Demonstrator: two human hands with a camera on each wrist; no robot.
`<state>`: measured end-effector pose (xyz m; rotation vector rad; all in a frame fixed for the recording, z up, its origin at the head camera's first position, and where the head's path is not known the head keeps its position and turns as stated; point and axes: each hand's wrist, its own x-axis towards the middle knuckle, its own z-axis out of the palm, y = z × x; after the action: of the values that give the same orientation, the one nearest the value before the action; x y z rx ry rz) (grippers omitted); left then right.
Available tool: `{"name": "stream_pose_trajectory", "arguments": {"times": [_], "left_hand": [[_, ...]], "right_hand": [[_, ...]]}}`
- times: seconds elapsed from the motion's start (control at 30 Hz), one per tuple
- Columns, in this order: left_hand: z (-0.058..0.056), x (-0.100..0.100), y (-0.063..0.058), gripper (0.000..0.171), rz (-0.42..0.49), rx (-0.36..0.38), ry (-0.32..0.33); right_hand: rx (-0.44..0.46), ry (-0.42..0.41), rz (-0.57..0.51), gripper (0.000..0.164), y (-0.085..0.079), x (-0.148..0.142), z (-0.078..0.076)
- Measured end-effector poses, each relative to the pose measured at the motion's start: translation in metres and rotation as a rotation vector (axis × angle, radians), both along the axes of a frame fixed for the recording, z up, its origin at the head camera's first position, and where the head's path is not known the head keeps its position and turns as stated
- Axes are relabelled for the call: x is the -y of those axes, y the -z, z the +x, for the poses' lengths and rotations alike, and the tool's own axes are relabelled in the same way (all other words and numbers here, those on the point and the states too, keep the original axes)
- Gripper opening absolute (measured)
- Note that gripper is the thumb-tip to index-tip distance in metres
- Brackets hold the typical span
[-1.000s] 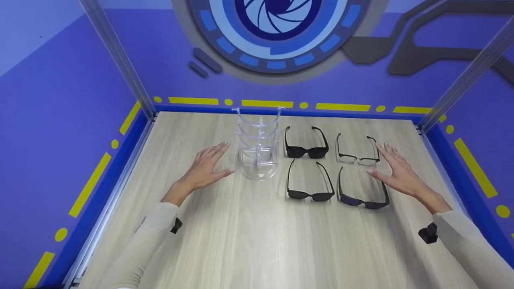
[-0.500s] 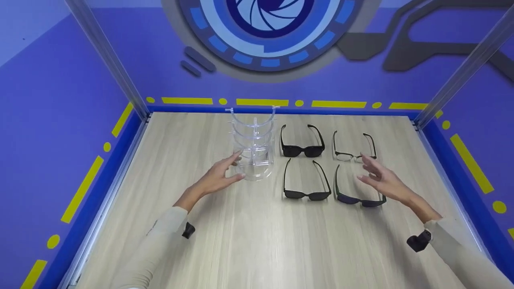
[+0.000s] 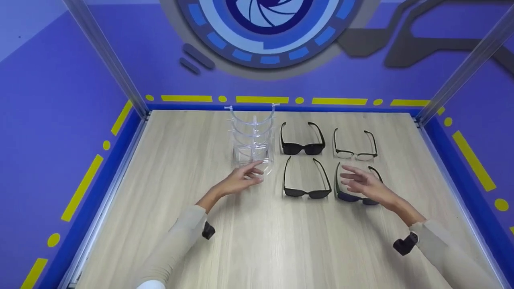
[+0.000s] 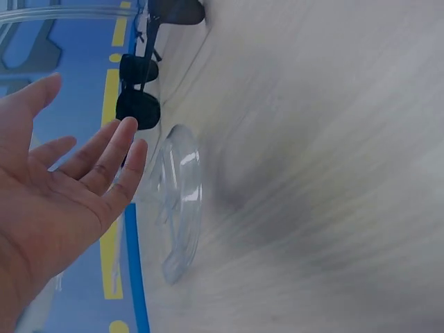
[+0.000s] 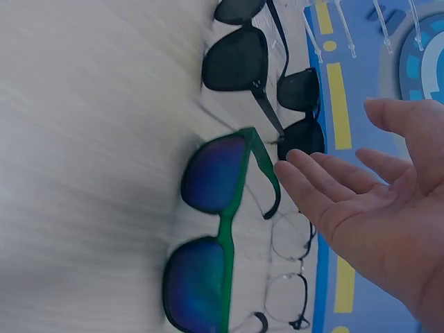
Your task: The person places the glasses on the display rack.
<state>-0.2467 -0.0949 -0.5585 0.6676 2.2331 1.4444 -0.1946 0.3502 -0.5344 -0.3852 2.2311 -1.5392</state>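
Note:
My left hand [image 3: 240,180] hovers in front of the clear plastic glasses stand [image 3: 253,132], its fingers loosely extended and overlapping the stand's round base in the head view. Over the front right pair of sunglasses [image 5: 229,222], green-framed with blue mirrored lenses, hangs my right hand [image 3: 367,185], fingers relaxed and holding nothing. Black sunglasses [image 3: 307,194] lie at the front, left of the green pair. Behind them lies a thicker black pair of sunglasses [image 3: 302,149]. Clear-lens eyeglasses [image 3: 355,155] with dark brow rims lie at the back right. All have their temples unfolded, pointing away from me.
The wood-grain table [image 3: 265,245] is bounded by blue printed panels [image 3: 132,48] on the left, back and right. Metal posts [image 3: 108,60] stand at the back corners. Each sleeve carries a small black wrist camera [image 3: 405,243].
Both hands have moved inward and a little toward me: the left from beside the stand to its front, the right from the eyeglasses to over the green sunglasses. The stand and glasses stayed put.

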Motion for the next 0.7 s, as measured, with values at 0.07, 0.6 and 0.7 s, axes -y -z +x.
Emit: {"name": "stream_pose_trajectory", "arguments": {"times": [0.07,0.6,0.7], "left_hand": [[0.001,-0.007,0.006,0.063,0.022,0.022,0.013],[0.005,-0.056,0.034,0.062,0.142,0.234,-0.016],[0.006,-0.061,0.037,0.063,0.180,0.283,-0.041]], "right_hand": [[0.030,0.003,-0.014,0.061,0.003,0.004,0.000],[0.142,0.083,0.014,0.063,0.015,0.034,-0.001],[0.149,0.090,0.024,0.062,0.018,0.037,-0.001]]}}
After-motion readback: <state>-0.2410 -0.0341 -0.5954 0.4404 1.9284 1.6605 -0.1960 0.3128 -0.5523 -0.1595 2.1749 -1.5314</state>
